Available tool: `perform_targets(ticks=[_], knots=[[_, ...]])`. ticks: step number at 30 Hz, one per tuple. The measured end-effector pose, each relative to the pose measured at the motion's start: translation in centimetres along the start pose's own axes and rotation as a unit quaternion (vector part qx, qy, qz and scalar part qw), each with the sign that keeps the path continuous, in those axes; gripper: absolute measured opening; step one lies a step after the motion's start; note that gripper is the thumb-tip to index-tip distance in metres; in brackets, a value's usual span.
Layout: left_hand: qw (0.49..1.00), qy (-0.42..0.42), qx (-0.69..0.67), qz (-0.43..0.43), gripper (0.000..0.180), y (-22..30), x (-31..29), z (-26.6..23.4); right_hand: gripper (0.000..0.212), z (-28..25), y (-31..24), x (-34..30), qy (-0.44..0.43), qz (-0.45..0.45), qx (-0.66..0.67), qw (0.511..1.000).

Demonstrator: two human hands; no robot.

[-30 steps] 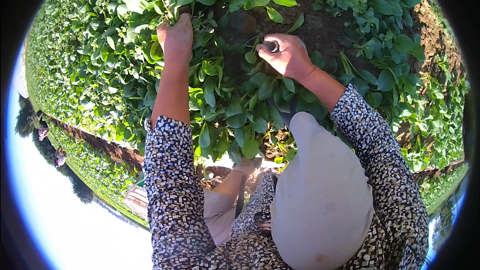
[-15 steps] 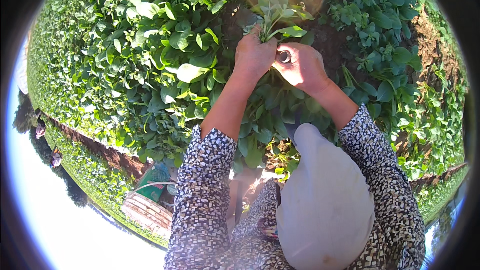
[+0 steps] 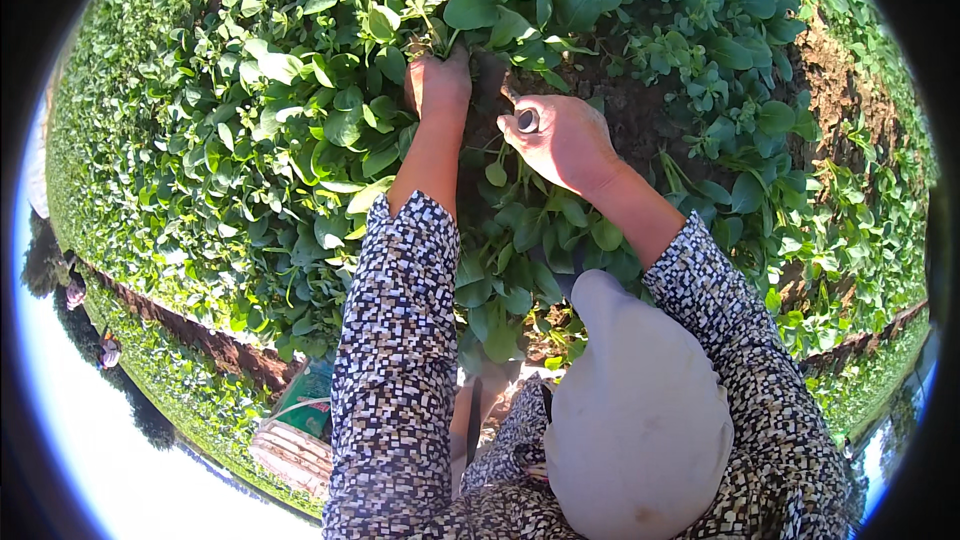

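My left hand [image 3: 440, 88] is closed around the stems of a leafy green plant [image 3: 436, 34], low among the crop; its fingertips are partly hidden by leaves. To its right, over a patch of dark soil, my right hand [image 3: 565, 145] is wrapped round a tool handle [image 3: 528, 121] whose round, hollow-looking end faces up. A thin part of the tool shows past the fingers toward the left hand, but its working end is too hard to make out. The two hands are apart.
Dense leafy greens [image 3: 260, 160] spread over the left side, with more plants [image 3: 740, 50] at the right. Bare brown soil [image 3: 840, 70] shows at far right. A pale container [image 3: 293, 450] with a green packet [image 3: 318, 395] stands lower left. A whitish cloth-like shape [image 3: 640, 410] hangs below my hands.
My left hand has moved left, away from my right hand, and is now down among the leaves. The right hand with the tool has shifted slightly left and down.
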State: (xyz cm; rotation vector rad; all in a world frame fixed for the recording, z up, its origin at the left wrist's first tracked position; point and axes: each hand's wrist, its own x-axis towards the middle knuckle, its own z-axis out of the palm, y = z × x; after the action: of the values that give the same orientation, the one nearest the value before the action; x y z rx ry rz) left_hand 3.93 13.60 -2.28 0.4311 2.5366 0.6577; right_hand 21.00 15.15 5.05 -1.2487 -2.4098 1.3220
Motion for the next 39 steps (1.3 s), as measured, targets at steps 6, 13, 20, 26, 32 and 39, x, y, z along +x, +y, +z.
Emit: perform_targets(ticks=[6, 13, 20, 26, 32, 39], knots=[[0.992, -0.046, 0.092, -0.076, 0.054, 1.7, 2.3, 0.2, 0.026, 1.5, 1.8, 0.6, -0.007, -0.049, -0.044, 0.998], [0.996, -0.054, -0.042, 0.065, 0.043, 0.1, 1.2, 0.1, 0.025, 1.4, 2.1, 1.3, 0.022, -0.13, -0.118, 0.984], [0.909, -0.112, -0.401, -0.003, 0.023, -4.2, -6.6, -3.4, 0.024, -1.4, 1.6, -4.7, -0.044, -0.04, -0.022, 0.998], [0.876, -0.074, -0.469, -0.09, 0.032, -3.1, -3.1, -1.9, 0.026, -1.7, 1.6, -5.8, -0.046, 0.022, 0.057, 0.997], [0.983, -0.146, -0.028, 0.11, 0.058, -0.6, 2.9, -1.1, 0.027, -2.1, 1.5, -5.8, -0.075, 0.024, 0.042, 0.996], [0.953, -0.206, 0.181, 0.131, 0.056, -0.1, 2.3, -2.9, 0.023, -1.9, 1.8, -5.7, -0.084, 0.0, 0.01, 0.996]])
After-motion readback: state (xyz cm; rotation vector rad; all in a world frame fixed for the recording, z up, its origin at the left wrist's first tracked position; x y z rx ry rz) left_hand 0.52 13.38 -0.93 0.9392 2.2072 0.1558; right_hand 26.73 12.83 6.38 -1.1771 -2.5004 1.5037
